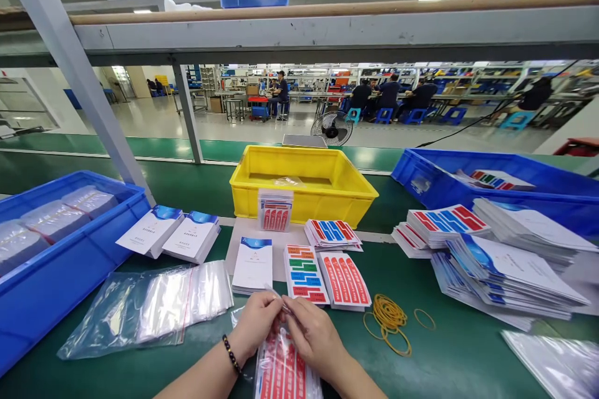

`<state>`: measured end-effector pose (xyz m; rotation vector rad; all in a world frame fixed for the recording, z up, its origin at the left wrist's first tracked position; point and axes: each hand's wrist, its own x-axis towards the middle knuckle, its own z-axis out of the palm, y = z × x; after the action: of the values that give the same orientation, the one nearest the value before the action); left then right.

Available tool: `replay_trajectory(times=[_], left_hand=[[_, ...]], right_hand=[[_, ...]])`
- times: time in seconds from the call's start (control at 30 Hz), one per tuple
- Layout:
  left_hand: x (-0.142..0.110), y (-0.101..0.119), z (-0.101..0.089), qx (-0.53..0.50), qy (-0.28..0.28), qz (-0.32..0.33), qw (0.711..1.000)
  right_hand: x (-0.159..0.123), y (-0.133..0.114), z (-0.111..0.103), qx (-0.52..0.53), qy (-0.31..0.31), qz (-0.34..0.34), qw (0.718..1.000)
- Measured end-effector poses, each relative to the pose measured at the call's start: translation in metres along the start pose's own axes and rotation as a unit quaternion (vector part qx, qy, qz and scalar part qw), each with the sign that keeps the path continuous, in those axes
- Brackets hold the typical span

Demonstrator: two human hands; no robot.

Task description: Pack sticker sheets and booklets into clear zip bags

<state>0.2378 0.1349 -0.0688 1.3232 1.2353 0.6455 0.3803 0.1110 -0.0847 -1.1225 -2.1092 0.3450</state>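
My left hand (258, 324) and my right hand (312, 331) meet at the top edge of a clear plastic bag (285, 368), and both pinch it. Red-and-white striped label sheets show through the bag. Just beyond my hands lie a stack of white booklets (253, 265), a stack of multicoloured label sheets (306, 274) and a stack of red striped label sheets (347, 279). Behind these sits another pile of red-and-blue label sheets (331, 234). To the left, a bundle of clear bags (187, 299) rests on the green bench. My fingertips partly hide the bag's opening.
A yellow bin (304, 199) stands at the back, with a filled bag (275, 211) leaning on its front. Blue bins (70, 274) flank the bench. More booklets (519, 274), rubber bands (389, 318) and clear bags (556, 358) lie right. A shelf beam (327, 31) crosses overhead.
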Motion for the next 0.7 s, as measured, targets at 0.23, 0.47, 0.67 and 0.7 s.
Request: replay_trajectory(times=[0.23,0.47,0.67,0.7], left_hand=[[-0.003,-0.007,-0.002,0.029,0.03,0.048,0.998],[-0.01,-0.002,-0.004,0.143,-0.005,0.079,0.987],[-0.014,-0.002,-0.001,0.216,-0.006,0.075,0.973],[-0.013,-0.004,-0.001,0.195,-0.006,0.064,0.979]], right_hand=[[0.006,-0.007,-0.003,0.099,-0.076,0.149,0.981],[0.002,-0.001,0.004,0.039,-0.077,0.108,0.99],[0.001,0.007,0.005,-0.162,0.039,0.026,0.986],[0.002,0.008,0.002,-0.169,0.054,0.03,0.984]])
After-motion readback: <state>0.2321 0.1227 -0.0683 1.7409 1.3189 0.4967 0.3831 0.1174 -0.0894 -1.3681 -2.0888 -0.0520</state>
